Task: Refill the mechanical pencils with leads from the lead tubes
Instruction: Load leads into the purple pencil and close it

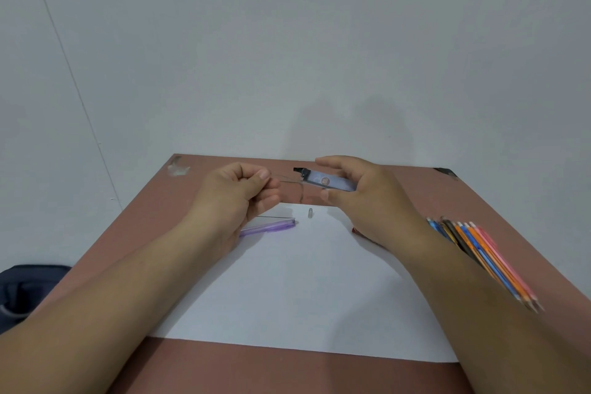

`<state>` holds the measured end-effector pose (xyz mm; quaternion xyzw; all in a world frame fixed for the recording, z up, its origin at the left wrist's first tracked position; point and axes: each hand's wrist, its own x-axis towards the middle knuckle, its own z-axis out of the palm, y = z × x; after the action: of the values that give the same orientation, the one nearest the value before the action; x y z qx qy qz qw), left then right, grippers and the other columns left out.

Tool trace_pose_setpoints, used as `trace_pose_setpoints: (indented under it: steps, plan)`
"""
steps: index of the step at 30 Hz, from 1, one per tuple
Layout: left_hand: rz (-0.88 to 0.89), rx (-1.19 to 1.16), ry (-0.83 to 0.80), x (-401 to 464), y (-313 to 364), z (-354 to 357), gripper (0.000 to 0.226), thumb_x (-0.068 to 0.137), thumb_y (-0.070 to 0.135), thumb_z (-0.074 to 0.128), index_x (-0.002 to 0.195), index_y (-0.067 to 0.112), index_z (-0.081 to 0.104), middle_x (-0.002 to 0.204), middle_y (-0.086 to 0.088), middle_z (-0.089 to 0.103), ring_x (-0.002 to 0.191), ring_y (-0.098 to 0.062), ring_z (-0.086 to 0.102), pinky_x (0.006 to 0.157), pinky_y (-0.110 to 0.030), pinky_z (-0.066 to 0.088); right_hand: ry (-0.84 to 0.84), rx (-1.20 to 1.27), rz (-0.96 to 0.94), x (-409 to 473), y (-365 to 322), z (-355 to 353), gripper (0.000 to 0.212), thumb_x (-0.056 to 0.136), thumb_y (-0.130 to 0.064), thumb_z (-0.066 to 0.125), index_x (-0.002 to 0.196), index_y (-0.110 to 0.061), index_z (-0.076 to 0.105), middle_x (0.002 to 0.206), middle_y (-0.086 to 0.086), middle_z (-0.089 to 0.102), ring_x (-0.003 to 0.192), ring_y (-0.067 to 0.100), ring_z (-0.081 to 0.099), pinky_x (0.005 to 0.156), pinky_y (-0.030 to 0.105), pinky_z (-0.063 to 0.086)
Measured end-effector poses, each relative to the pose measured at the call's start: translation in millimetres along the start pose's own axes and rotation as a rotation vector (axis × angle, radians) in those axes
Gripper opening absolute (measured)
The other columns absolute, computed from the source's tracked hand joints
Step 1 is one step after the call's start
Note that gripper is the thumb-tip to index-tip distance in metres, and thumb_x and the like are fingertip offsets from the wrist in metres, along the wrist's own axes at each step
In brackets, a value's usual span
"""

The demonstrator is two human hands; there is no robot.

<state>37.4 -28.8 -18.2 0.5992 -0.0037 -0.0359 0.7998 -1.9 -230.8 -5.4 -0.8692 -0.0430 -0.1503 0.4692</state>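
The right hand [358, 189] is gripping an open lead tube [329, 183]; the left hand [236, 192] is pinching leads [289, 183]. The purple pencil [268, 228] is lying uncapped, others [479, 253] apparently waiting.

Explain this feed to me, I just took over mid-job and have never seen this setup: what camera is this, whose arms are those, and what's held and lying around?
There is one picture, from a wide-angle camera worn on a person's head, looking down at their own bare arms over a brown table. No robot is involved. The right hand holds a lead tube with its black cap end toward the left hand, which pinches something thin, likely leads; blur hides it. On the white paper lie a purple pencil, a loose lead beside it and a small grey cap. More pencils lie in a bunch at the right. A dark bag sits off the table, left.
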Motion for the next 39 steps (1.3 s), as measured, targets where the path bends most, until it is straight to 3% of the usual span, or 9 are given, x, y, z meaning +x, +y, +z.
trace_pose_setpoints:
  steps: [5, 10, 17, 22, 27, 32, 39]
  plan:
    - [0.02, -0.006, 0.004, -0.3, 0.9, 0.4, 0.01, 0.098, 0.006, 0.06, 0.092, 0.003, 0.068, 0.076, -0.005, 0.072, 0.067, -0.013, 0.069, 0.063, -0.018, 0.058, -0.001, 0.05, 0.016, -1.0, -1.3, -1.3, 0.042, 0.09, -0.011, 0.073, 0.118, -0.041, 0.069, 0.1, -0.023, 0.067, 0.08, -0.007, 0.062, 0.06, 0.006, 0.046]
    - [0.059, -0.03, 0.011, -0.8, 2.9, 0.4, 0.017, 0.103, 0.01, 0.053, 0.101, 0.003, 0.068, 0.079, -0.007, 0.07, 0.063, -0.011, 0.068, 0.064, -0.02, 0.059, 0.004, 0.128, 0.024, -1.0, -2.0, -0.9, 0.04, 0.089, -0.007, 0.073, 0.113, -0.039, 0.071, 0.103, -0.02, 0.07, 0.088, -0.002, 0.065, 0.069, 0.007, 0.05]
    - [0.159, 0.101, 0.026, -2.5, 2.6, -0.8, 0.014, 0.102, 0.01, 0.056, 0.095, 0.007, 0.068, 0.084, -0.009, 0.069, 0.065, -0.014, 0.069, 0.065, -0.025, 0.058, 0.011, 0.115, 0.03, 0.3, -0.2, -1.2, 0.039, 0.089, -0.011, 0.074, 0.114, -0.04, 0.071, 0.106, -0.018, 0.071, 0.093, 0.002, 0.068, 0.078, 0.016, 0.054]
    - [0.212, 0.184, 0.046, -3.8, 3.6, -0.8, 0.011, 0.099, 0.01, 0.061, 0.091, 0.009, 0.069, 0.085, -0.009, 0.071, 0.066, -0.015, 0.069, 0.067, -0.032, 0.057, 0.005, 0.129, 0.033, -0.2, -2.0, 0.0, 0.039, 0.089, -0.009, 0.074, 0.11, -0.041, 0.071, 0.103, -0.022, 0.071, 0.089, -0.003, 0.066, 0.071, 0.007, 0.05]
    - [0.228, 0.242, 0.069, -3.7, 5.3, -3.3, 0.013, 0.098, 0.016, 0.063, 0.091, 0.009, 0.072, 0.091, -0.008, 0.075, 0.07, -0.015, 0.07, 0.068, -0.032, 0.057, -0.006, 0.127, 0.038, -2.0, -3.5, -0.8, 0.037, 0.09, -0.01, 0.073, 0.11, -0.04, 0.072, 0.095, -0.025, 0.069, 0.08, -0.008, 0.064, 0.056, 0.008, 0.047]
    - [0.217, 0.294, 0.082, -5.0, 6.0, -2.9, 0.014, 0.095, 0.02, 0.067, 0.089, 0.008, 0.073, 0.084, -0.001, 0.076, 0.07, -0.013, 0.072, 0.069, -0.033, 0.059, -0.008, 0.099, 0.029, -1.3, -2.5, 0.1, 0.036, 0.089, -0.011, 0.074, 0.112, -0.039, 0.072, 0.1, -0.021, 0.071, 0.086, -0.001, 0.066, 0.071, 0.012, 0.052]
    - [0.221, 0.331, 0.094, -5.7, 5.5, -2.9, 0.015, 0.094, 0.018, 0.066, 0.084, 0.008, 0.072, 0.082, 0.001, 0.076, 0.068, -0.01, 0.07, 0.07, -0.033, 0.061, -0.013, 0.089, 0.01, -2.0, -2.7, 0.2, 0.039, 0.09, -0.01, 0.074, 0.103, -0.046, 0.069, 0.099, -0.025, 0.07, 0.088, -0.004, 0.065, 0.073, 0.012, 0.052]
